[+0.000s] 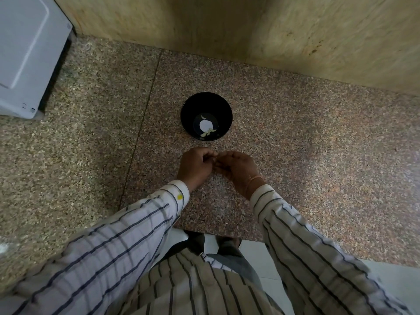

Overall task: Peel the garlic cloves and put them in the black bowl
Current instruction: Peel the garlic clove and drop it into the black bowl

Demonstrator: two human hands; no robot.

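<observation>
- Recording a white box-shaped appliance (25,53) sitting at the far left on the counter, partly cut off by the frame edge.
- Noting a speckled pink-grey granite countertop (91,144) running across the whole view, with a thin dark seam crossing it left of centre.
- Observing a white sleeve with dark stripes (127,226) reaching in from the lower left, with a small yellow spot at the cuff.
- Finding the left hand (195,169) hovering just above the counter, fingers curled inward and tips meeting those of the other hand; unable to tell whether anything is being pinched there, the contact point being hidden.
- Locating the round black bowl (223,108) standing upright on the counter, just beyond the two hands and apart from them.
- Logging white peeled garlic pieces (205,126) lying at the bottom of that bowl.
- Finding the right hand (238,169) touching the left at the fingertips, fingers likewise bent inward; contents again not visible.
- Noting a thin pinkish thread band (255,178) circling the right wrist.
- Recording a beige stone wall (318,37) rising behind the counter.
</observation>
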